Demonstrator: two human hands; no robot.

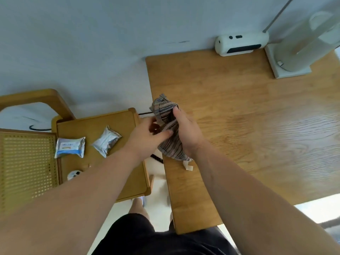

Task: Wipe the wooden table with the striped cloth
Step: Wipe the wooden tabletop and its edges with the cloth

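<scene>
The striped cloth [166, 115], brown and grey with thin dark lines, is bunched up over the left edge of the wooden table [248, 116]. My right hand [185, 131] grips it from the right side, fingers wrapped over the top. My left hand [147, 137] holds the cloth's left side, thumb pressed against the fabric. A small white tag [187, 165] hangs from the cloth's lower end onto the table.
A white device [241, 44] and a white stand with a pole [294, 57] sit at the table's far side. Left of the table is a smaller wooden table [128, 181] with two foil packets [70, 147] [106, 140] and a small white round object [74, 174]. A cane chair [27, 162] is at far left.
</scene>
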